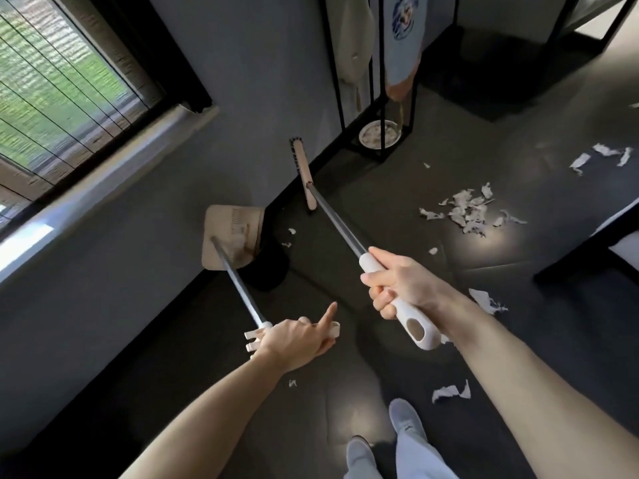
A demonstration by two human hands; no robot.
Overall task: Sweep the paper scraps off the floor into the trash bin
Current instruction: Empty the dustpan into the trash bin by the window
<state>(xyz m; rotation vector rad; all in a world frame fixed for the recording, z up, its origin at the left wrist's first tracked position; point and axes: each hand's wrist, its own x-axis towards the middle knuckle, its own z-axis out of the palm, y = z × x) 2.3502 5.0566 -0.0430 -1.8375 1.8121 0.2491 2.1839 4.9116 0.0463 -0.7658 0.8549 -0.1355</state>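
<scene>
The right hand (403,283) is wrapped tight round the white grip of the broom (340,224), whose head rests at the foot of the wall, well apart from the main heap of paper scraps (468,210) on the floor (518,323). The left hand (294,340) is curled on the top of the dustpan (233,236) pole, forefinger sticking out straight, so that hold looks loose. The dustpan stands beside the wall, seemingly over a dark trash bin (271,267). Risks: the pan could twist or tip in that slack grip, and a hard stroke could scatter the light scraps, some lying near the feet and easily missed.
</scene>
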